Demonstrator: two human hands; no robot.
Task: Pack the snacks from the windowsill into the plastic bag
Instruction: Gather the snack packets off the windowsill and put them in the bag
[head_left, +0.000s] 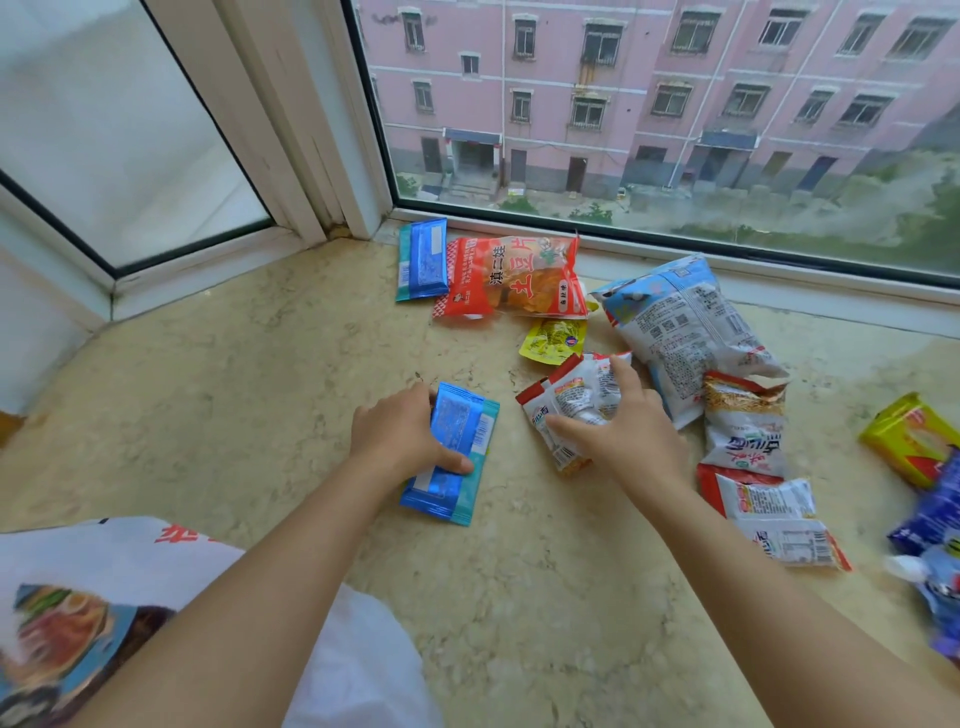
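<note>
Blue foil snack packet (449, 454) mid-windowsill (249, 374), left hand (400, 436) grip pinching it; right hand (631, 431) grip clutching small red-white sachets (574, 402). Risk: loose multi-sachet grasp spills. White plastic bag (353, 660) near front-left edge.

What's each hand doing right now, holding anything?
Left hand: grips the blue packet, thumb on top.
Right hand: fingers curled around the small red-and-white snack packets.

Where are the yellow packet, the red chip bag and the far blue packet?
yellow packet (554, 340), head view, middle of its front.
red chip bag (511, 278), head view, centre of the printed front.
far blue packet (423, 260), head view, middle of its foil face.
</note>
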